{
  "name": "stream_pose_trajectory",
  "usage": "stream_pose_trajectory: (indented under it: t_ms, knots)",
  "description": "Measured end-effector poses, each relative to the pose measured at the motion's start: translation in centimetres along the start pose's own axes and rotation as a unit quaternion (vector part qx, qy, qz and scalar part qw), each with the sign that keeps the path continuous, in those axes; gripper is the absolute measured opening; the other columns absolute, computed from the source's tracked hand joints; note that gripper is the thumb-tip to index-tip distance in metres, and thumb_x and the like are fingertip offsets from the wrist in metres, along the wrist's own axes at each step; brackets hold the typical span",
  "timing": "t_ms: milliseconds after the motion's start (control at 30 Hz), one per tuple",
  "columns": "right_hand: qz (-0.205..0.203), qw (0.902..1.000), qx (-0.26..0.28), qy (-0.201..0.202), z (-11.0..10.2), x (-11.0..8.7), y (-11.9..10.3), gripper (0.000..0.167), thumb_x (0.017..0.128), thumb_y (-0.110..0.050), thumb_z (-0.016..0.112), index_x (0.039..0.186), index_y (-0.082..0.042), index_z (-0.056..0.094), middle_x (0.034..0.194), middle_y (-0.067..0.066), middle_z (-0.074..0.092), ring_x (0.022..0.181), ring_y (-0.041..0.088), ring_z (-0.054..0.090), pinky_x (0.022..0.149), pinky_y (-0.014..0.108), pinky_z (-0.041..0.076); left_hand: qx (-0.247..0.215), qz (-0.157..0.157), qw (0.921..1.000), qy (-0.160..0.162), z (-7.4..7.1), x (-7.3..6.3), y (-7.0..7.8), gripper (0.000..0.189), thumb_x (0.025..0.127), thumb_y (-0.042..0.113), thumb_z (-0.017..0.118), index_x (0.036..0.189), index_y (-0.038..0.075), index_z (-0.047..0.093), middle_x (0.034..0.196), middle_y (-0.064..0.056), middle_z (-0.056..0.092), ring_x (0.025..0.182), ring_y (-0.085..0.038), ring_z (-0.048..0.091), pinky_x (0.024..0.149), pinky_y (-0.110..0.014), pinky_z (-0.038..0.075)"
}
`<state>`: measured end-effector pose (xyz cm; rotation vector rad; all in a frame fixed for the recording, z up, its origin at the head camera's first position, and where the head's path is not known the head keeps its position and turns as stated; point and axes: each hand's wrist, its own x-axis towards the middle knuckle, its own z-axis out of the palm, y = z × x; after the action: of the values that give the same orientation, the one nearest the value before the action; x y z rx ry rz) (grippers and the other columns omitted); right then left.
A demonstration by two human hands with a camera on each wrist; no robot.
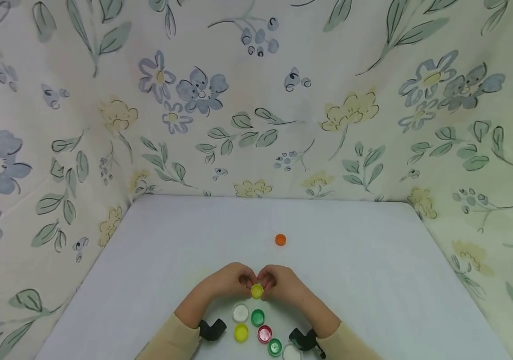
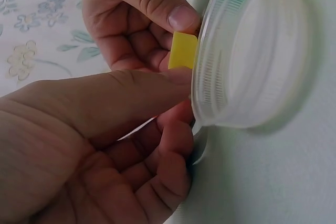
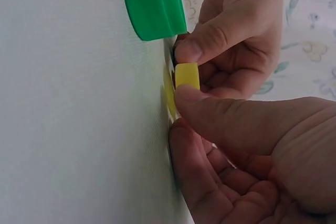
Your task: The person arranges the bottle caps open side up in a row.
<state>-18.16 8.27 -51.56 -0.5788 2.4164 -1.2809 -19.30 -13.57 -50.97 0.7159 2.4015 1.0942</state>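
Note:
A small yellow bottle cap (image 1: 257, 291) is held just over the table, between my two hands. My left hand (image 1: 234, 280) pinches its left side, and my right hand (image 1: 281, 284) pinches its right side. Both thumbs sit at the cap's edge in the right wrist view, with the other fingers curled behind. Seen from the left wrist, a clear white cap (image 2: 283, 51) partly covers the yellow one (image 2: 182, 50). Close below the hands lie a white cap (image 1: 240, 313) and a green cap (image 1: 258, 317).
Nearer the front edge are another yellow cap (image 1: 241, 333), a red cap (image 1: 264, 334), a second green cap (image 1: 275, 347) and another white cap (image 1: 292, 352). An orange cap (image 1: 281, 240) lies alone farther back on the white table (image 1: 171, 230). Floral cloth (image 1: 247, 125) hangs behind.

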Motion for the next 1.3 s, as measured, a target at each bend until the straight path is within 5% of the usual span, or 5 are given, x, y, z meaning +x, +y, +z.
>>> stream_pose_trajectory:
  t_ms: [300,467,633,1000,1300]
  knots:
    - [0.001,0.9997,0.015,0.02,-0.6,-0.1,0.3,0.03,0.08,-0.001,0.086,0.104,-0.006,0.07,0.088,-0.001,0.066,0.079,0.014,0.063,0.073,0.026,0.054,-0.025,0.014,0.9996,0.002,-0.3,0.5,-0.1,0.016,0.088,-0.001,0.076,0.1,0.009,0.076,0.085,0.006,0.066,0.075,-0.009,0.057,0.069,-0.025,0.05]
    - [-0.001,0.9991,0.035,0.024,-1.3,-0.1,0.2,0.029,0.081,-0.001,0.085,0.106,-0.006,0.071,0.09,-0.001,0.067,0.084,0.015,0.063,0.073,0.026,0.054,-0.043,-0.004,0.9989,0.018,-0.4,0.7,0.2,0.016,0.089,0.004,0.078,0.103,0.01,0.075,0.088,0.006,0.066,0.077,-0.012,0.059,0.068,-0.026,0.051]
    - [-0.019,0.9986,0.034,0.037,-2.1,0.0,0.1,0.03,0.083,-0.006,0.085,0.109,-0.007,0.07,0.094,-0.002,0.068,0.087,0.015,0.064,0.073,0.026,0.055,-0.062,-0.011,0.9969,0.047,-0.3,0.9,0.5,0.018,0.089,0.007,0.079,0.107,0.011,0.074,0.09,0.004,0.066,0.08,-0.016,0.059,0.067,-0.027,0.05]
    - [-0.046,0.9921,0.052,0.105,-3.1,0.4,0.7,0.029,0.087,-0.011,0.083,0.113,-0.006,0.071,0.102,0.001,0.071,0.093,0.017,0.067,0.076,0.028,0.056,-0.089,0.024,0.9855,0.142,0.5,1.8,1.1,0.025,0.093,0.01,0.075,0.118,0.006,0.073,0.094,0.003,0.066,0.08,-0.015,0.059,0.066,-0.024,0.051]
    - [-0.026,0.9882,0.061,0.138,-3.1,1.7,0.8,0.026,0.086,-0.009,0.084,0.109,-0.004,0.074,0.098,0.002,0.072,0.088,0.016,0.067,0.075,0.027,0.056,-0.073,0.03,0.9829,0.166,-0.1,2.5,1.0,0.023,0.094,0.011,0.075,0.116,0.005,0.074,0.099,-0.001,0.067,0.08,-0.016,0.06,0.063,-0.025,0.049]
